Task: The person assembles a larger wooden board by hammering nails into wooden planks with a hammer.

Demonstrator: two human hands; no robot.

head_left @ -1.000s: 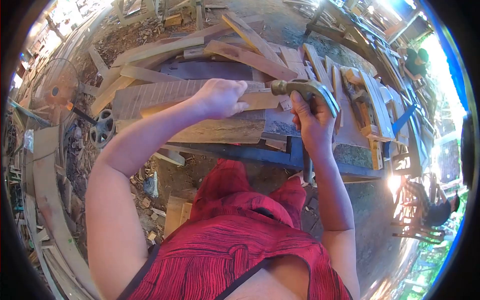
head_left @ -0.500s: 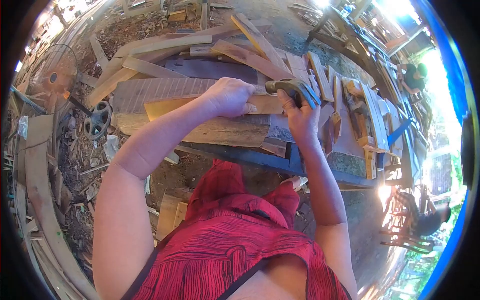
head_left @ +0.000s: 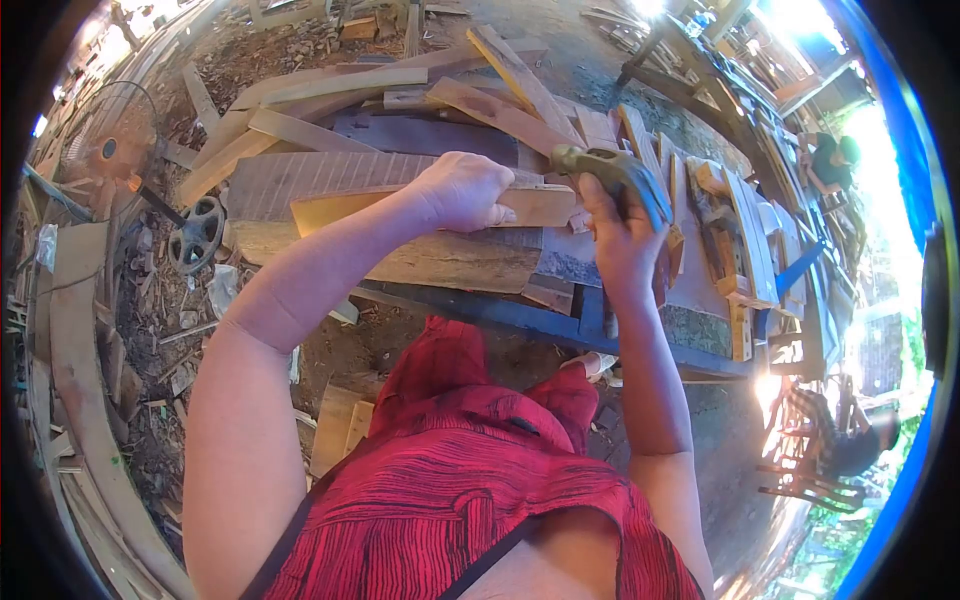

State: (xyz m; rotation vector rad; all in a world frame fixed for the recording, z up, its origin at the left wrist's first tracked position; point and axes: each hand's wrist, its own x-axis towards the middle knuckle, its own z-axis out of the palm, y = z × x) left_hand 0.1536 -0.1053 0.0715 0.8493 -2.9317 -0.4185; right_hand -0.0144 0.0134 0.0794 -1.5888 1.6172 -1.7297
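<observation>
My left hand (head_left: 468, 192) is closed on a wooden board (head_left: 345, 208) that stands on edge over wider planks (head_left: 450, 262) on the bench. The board's right end sticks out past my fingers. Just right of that end, my right hand (head_left: 622, 225) grips a claw hammer (head_left: 612, 172), its dark head up, with the face toward the left and the bluish claw toward the right. A gap separates the hammer from the board. The hammer's handle is mostly hidden by my hand.
Loose boards (head_left: 345, 85) lie piled behind the planks. More wood pieces (head_left: 745, 225) are stacked on the right of the bench (head_left: 480, 308). A fan (head_left: 108, 148) and a handwheel (head_left: 196, 235) stand at the left. Two other people (head_left: 832, 160) are at the far right.
My right hand and the hammer have moved right, away from the end of the board. My left hand still holds the board, almost unmoved.
</observation>
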